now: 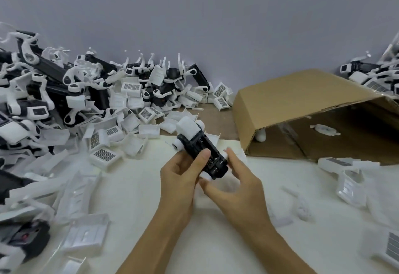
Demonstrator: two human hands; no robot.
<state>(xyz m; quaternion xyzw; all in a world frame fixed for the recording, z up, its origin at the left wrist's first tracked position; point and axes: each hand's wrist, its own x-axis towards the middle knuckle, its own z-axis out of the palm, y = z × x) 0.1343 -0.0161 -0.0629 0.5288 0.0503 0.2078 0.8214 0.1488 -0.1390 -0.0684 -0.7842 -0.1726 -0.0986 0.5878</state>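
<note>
A black toy body with white round ends and a white cap at its far end [201,147] is held above the white table [138,189], tilted away from me. My left hand [183,172] grips it from the left, thumb across its black middle. My right hand [235,178] meets its near end, the thumb under a white round end and a finger against the right side. Whether those fingers pinch it is unclear.
A big heap of black-and-white toy parts and white covers [71,101] fills the left side and back. A cardboard box [313,114] lies on its side at the right with white pieces inside. Loose white parts [349,178] lie to the right.
</note>
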